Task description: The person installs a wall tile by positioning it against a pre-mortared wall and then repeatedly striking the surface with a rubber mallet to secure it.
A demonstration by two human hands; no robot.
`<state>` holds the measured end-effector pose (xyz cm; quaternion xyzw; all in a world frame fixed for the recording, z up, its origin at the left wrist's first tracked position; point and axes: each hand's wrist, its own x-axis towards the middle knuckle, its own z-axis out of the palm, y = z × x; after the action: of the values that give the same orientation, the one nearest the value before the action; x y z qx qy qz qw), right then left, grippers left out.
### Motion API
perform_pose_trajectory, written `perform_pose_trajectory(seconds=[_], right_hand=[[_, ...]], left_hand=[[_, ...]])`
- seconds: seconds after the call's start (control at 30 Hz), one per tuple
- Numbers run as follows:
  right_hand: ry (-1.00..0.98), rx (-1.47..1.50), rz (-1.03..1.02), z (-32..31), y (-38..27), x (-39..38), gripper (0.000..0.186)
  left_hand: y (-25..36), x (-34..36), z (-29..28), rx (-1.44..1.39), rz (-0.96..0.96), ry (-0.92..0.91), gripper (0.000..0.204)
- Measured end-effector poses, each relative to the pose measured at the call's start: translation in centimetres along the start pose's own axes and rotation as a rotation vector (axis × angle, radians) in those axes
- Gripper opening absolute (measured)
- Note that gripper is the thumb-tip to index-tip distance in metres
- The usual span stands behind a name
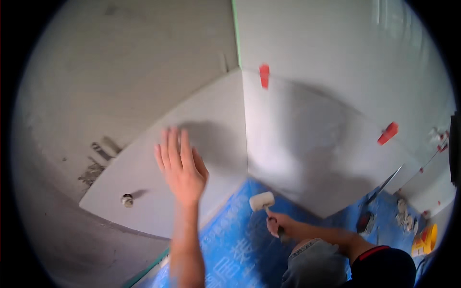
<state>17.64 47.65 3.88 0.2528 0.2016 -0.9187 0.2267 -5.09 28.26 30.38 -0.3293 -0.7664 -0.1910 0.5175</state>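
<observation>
My left hand point(182, 168) is raised at the light grey tile point(211, 101) on the left wall, fingers stretched out; whether it touches the surface is unclear. A round metal fitting point(127, 200) sticks out of that tile below and left of the hand. In my right hand point(276, 224) I grip a white-headed rubber mallet point(261, 201), held low near the corner. The adjoining right wall has pale tiles point(321, 38), with one red wedge point(264, 76) near the corner and another point(391, 132) farther right along the same seam.
Bare cement point(120, 48) surrounds the left tile's upper edge. Blue printed sheeting point(225, 249) covers the floor below. At the right are a long metal tool point(384, 185), scattered small items point(406, 216) and a yellow bucket point(425, 240).
</observation>
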Motion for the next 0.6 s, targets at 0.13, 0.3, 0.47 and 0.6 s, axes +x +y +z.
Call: perform_pose_trajectory(seconds=[0.13, 0.3, 0.47, 0.6], right_hand=[[0.087, 0.603, 0.078, 5.1, 1.8, 3.6, 0.031], [0.057, 0.653, -0.266, 8.7, 0.6, 10.6, 0.012], [0.112, 0.679, -0.351, 10.6, -4.6, 20.0, 0.010], [0.203, 0.635, -0.263, 10.9, -1.0, 14.6, 0.019]], left_hand=[[-5.7, -0.2, 1.4, 0.481, 0.335, -0.447, 0.068], [-3.7, 0.7, 4.1, 0.573, 0.471, -0.506, 0.075], [-2.4, 0.6, 6.6, 0.586, 0.534, -0.531, 0.077], [-3.5, 0.6, 5.8, 0.638, 0.561, -0.563, 0.077]])
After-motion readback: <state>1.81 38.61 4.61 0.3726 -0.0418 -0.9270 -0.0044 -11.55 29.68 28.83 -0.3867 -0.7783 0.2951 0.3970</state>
